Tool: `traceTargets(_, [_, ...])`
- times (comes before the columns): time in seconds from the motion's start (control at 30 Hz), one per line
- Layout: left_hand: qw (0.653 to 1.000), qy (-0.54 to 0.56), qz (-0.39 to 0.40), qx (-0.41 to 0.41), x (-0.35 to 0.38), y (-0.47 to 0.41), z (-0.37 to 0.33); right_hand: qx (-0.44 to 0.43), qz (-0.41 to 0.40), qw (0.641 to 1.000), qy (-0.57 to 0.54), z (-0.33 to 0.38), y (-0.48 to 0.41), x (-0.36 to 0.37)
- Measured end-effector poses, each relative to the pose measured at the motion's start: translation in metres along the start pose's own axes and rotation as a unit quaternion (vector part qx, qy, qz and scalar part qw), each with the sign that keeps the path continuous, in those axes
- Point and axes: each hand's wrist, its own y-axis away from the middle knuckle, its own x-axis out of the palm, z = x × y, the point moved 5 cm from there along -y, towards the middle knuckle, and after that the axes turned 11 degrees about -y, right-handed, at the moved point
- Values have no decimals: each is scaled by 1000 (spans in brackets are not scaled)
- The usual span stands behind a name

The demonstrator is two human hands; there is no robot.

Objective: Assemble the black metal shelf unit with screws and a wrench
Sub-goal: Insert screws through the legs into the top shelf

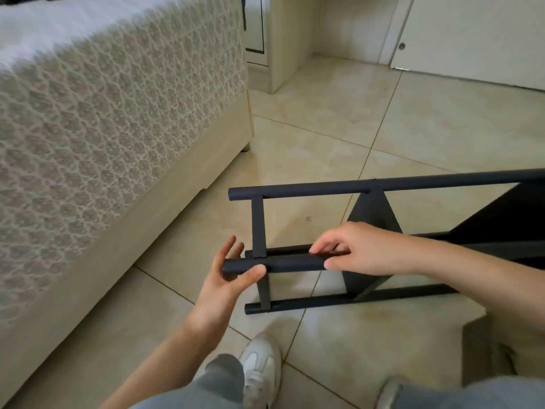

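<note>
the black metal shelf unit (368,184) lies on its side on the tile floor (324,137) beside the bed (118,113), exposing its post ends. the left hand (224,281) clasps the near post (295,264) at its end, fingers (230,246) spread behind, thumb across. the right hand (362,249) pinches the same post, likely steadying it.

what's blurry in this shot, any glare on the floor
Head view: the bed cover at left is blurred, worst toward the frame edge; the black tube looks fairly sharp; the floor tiles show a soft sheen, no harsh glare.
</note>
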Motion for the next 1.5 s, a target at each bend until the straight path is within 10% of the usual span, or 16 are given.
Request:
traceTargets(0.7, [998,36,17,-47,28,-2,-12,11,-50,972,231,2,12,-21])
traceTargets(1.5, [985,-26,-76,156,-2,-61,-271,-93,-236,967,30,104,47,-146])
